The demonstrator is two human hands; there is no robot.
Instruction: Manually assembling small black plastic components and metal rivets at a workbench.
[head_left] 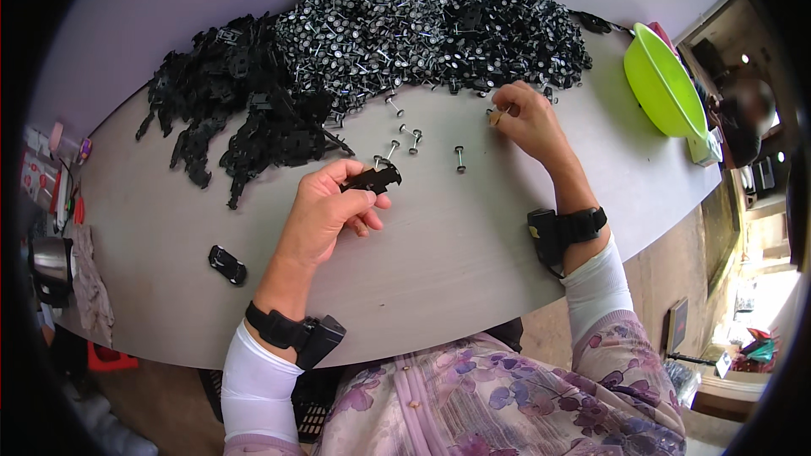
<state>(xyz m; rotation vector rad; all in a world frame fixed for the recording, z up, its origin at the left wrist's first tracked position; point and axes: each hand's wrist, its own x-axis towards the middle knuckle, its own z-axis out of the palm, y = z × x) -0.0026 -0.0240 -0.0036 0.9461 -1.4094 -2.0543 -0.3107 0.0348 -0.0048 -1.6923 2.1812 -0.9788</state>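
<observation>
My left hand [325, 211] holds a flat black plastic chassis piece [373, 178] above the grey table [439, 253]. My right hand [525, 118] pinches a small wheel-and-axle part [495, 116] at the near edge of a heap of black wheel axles [422, 25]. A few loose axles [410, 137] lie on the table between my hands, one of them [460, 158] closer to me. A pile of black chassis pieces [245, 110] lies to the far left. Both wrists wear black bands with small devices.
A finished small black toy car [227, 264] lies on the table to the left of my left forearm. A lime green bowl [663, 84] stands at the table's right end. Cloth and small items [63, 194] crowd the left edge. Another person sits at the far right.
</observation>
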